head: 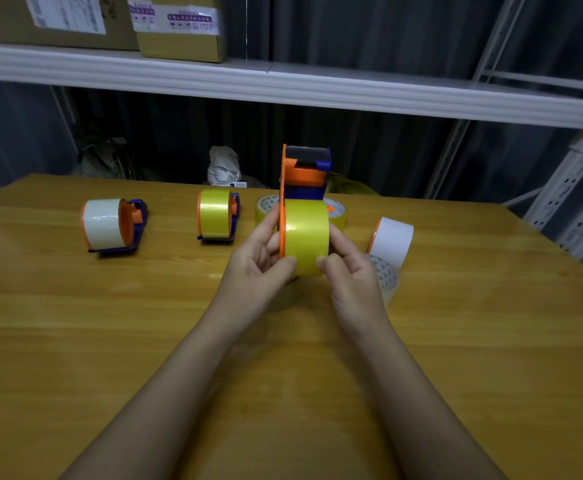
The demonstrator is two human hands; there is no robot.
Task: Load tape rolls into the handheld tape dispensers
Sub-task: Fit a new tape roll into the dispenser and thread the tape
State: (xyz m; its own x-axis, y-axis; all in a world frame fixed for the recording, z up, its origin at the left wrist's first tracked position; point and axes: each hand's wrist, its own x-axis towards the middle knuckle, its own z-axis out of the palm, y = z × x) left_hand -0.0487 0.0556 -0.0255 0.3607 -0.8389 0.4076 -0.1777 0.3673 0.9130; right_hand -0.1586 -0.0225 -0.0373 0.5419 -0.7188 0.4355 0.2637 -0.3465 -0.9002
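Yellow glossy tape roll (306, 235) sits on the orange-and-blue plastic handheld dispenser (304, 174), held upright above the wooden table (110, 323), its cutter end pointing up and away. Roll's axis runs left to right between both hands. Left hand (260, 263) grips the orange side plate; right hand (347, 268) pinches the roll's near edge, probably seeking the tape end.

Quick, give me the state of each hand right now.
Left hand: closed, gripping the dispenser at its orange side plate.
Right hand: closed, pinching the yellow tape roll on that dispenser.
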